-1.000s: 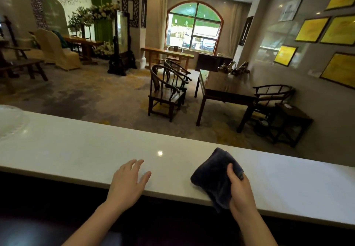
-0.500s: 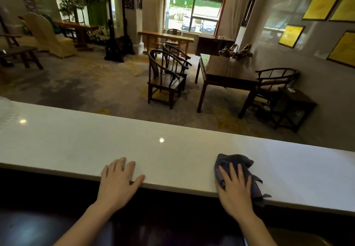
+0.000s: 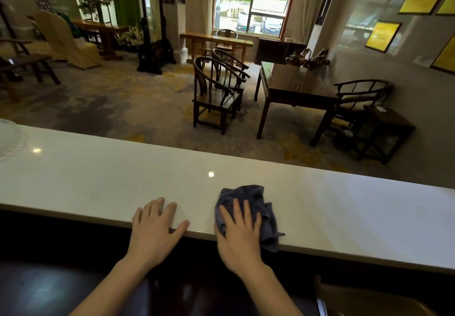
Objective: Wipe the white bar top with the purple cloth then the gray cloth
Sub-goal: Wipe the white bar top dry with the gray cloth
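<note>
The long white bar top [image 3: 98, 180] runs across the view from left to right. A crumpled dark grey-blue cloth [image 3: 246, 192] lies on it near the front edge, one corner hanging over that edge. My right hand [image 3: 238, 236] presses flat on the cloth with fingers spread. My left hand [image 3: 155, 229] rests palm down on the bare bar edge just left of the cloth and holds nothing. I see no second cloth.
A pale ribbed object [image 3: 9, 140] sits on the bar at the far left. Beyond the bar is a carpeted room with dark wooden chairs [image 3: 216, 93] and a dark table [image 3: 295, 86]. A dark lower counter lies below the bar.
My right hand brought the lifted cloth down onto the bar, flattened on it, then slid it left toward my left hand. My left hand stayed on the edge.
</note>
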